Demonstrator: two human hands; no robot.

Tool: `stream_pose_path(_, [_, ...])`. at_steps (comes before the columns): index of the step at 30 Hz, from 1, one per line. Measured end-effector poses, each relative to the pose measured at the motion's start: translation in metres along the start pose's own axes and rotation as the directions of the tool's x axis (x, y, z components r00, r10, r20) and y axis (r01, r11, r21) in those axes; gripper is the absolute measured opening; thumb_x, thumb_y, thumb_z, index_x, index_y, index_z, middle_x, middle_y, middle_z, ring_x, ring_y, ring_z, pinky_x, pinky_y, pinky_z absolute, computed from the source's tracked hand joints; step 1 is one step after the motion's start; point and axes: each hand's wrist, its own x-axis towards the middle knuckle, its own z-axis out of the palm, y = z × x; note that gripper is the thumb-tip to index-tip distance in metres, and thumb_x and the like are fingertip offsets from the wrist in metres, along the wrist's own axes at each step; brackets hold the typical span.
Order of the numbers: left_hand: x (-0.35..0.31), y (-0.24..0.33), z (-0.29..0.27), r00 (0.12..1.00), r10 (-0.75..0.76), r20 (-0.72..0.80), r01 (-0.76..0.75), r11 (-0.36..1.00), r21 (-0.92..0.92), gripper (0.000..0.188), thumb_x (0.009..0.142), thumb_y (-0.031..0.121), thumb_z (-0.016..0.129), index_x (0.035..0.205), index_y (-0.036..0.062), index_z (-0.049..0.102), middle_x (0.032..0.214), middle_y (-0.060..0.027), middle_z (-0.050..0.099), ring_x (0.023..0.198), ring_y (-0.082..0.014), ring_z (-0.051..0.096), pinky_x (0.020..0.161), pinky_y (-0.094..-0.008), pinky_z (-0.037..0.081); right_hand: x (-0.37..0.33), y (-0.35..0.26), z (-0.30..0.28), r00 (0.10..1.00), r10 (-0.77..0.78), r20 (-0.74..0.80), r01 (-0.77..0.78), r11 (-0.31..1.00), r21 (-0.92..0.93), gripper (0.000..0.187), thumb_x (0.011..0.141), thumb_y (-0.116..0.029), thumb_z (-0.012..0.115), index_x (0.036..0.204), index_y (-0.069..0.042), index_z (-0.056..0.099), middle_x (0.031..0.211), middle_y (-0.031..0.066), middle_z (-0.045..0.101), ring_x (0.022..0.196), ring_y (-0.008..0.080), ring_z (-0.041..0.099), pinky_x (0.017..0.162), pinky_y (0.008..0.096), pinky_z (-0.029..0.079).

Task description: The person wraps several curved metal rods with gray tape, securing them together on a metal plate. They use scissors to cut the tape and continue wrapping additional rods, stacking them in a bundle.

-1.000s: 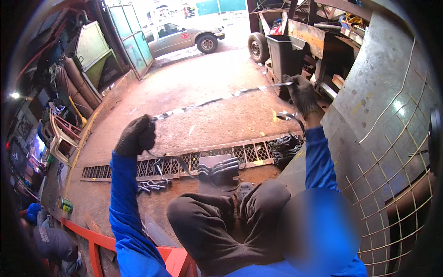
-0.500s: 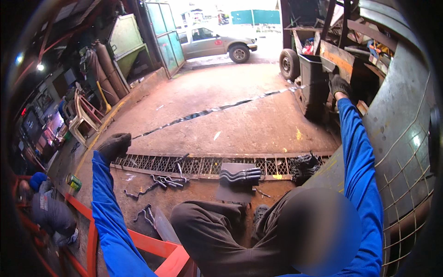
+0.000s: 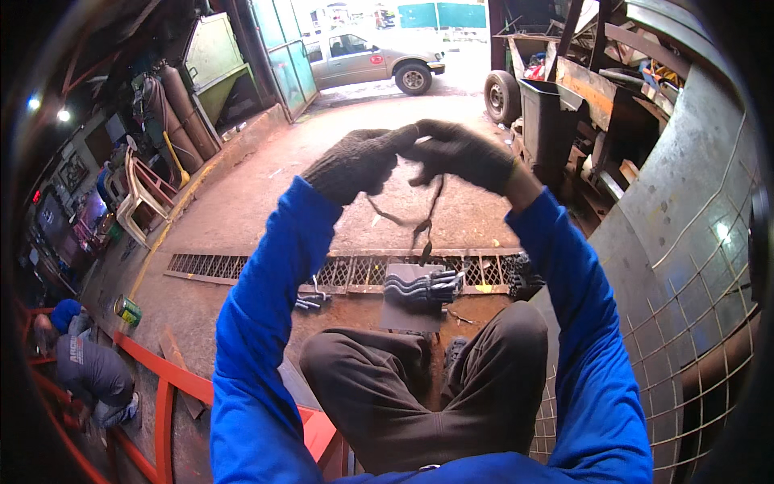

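Note:
Both my hands wear dark knitted gloves and meet fingertip to fingertip high in the middle of the head view. My left hand (image 3: 355, 165) and my right hand (image 3: 463, 153) pinch a thin dark strand (image 3: 427, 218), like wire or cord, that dangles in loops below them. Blue sleeves cover both my forearms. Under the hands, past my knees in brown trousers, a stack of grey bent metal strips (image 3: 419, 286) lies on a flat plate by a long metal floor grate (image 3: 242, 266).
A red steel frame (image 3: 161, 379) runs at lower left, with a crouched person (image 3: 89, 371) beside it and a green can (image 3: 126, 309). A wire-mesh sheet wall (image 3: 693, 266) rises at right. Farther off are a dark bin (image 3: 548, 113), a wheel (image 3: 501, 95) and a parked car (image 3: 367, 60).
My hands were wide apart, the left low at the left and the right stretched to the upper right. Both have come together in front of me, now holding the strand.

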Motion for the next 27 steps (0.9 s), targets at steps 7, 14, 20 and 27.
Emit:
stream_pose_path(7, [-0.021, -0.047, -0.031, 0.980, -0.025, 0.200, 0.099, 0.923, -0.371, 0.032, 0.099, 0.040, 0.060, 0.101, 0.0077, 0.060, 0.068, 0.0042, 0.047, 0.052, -0.0083, 0.039, 0.046, -0.0271, 0.031, -0.061, -0.019, -0.104, 0.931, 0.163, -0.326, -0.251, 0.935, -0.250, 0.027, 0.089, -0.007, 0.066, 0.116, -0.003, 0.067, 0.103, 0.0084, 0.065, 0.081, 0.0112, 0.064, 0.059, 0.0250, 0.062])
stream_pose_path(14, [-0.022, -0.069, -0.025, 0.970, -0.052, 0.236, 0.164, 0.857, -0.488, 0.031, 0.100, 0.038, 0.059, 0.098, 0.0070, 0.061, 0.067, 0.0046, 0.047, 0.052, -0.0080, 0.041, 0.046, -0.0256, 0.032, -0.086, -0.001, -0.151, 0.842, 0.108, -0.529, -0.287, 0.919, -0.270, 0.030, 0.096, -0.034, 0.066, 0.106, -0.006, 0.072, 0.077, -0.0050, 0.057, 0.068, 0.0066, 0.057, 0.054, 0.0277, 0.057])
stream_pose_path(20, [-0.030, -0.077, -0.029, 0.979, -0.127, 0.158, 0.189, 0.849, -0.492, 0.031, 0.102, 0.035, 0.058, 0.100, 0.0050, 0.060, 0.066, 0.0044, 0.045, 0.052, -0.0077, 0.040, 0.047, -0.0260, 0.032, -0.108, 0.022, -0.179, 0.761, 0.192, -0.619, -0.377, 0.908, -0.182, 0.027, 0.089, -0.035, 0.076, 0.097, -0.010, 0.076, 0.079, -0.0038, 0.065, 0.071, 0.0068, 0.058, 0.064, 0.0251, 0.048])
stream_pose_path(27, [-0.042, -0.097, -0.034, 0.976, -0.206, 0.075, 0.217, 0.849, -0.482, 0.030, 0.101, 0.037, 0.057, 0.088, 0.0108, 0.056, 0.060, 0.0070, 0.038, 0.048, -0.0077, 0.034, 0.045, -0.0263, 0.028, -0.129, 0.086, -0.205, 0.518, 0.127, -0.846, -0.598, 0.761, -0.252, 0.050, 0.079, -0.054, 0.079, 0.086, -0.005, 0.075, 0.075, 0.0118, 0.069, 0.069, 0.0184, 0.065, 0.063, 0.0353, 0.052])
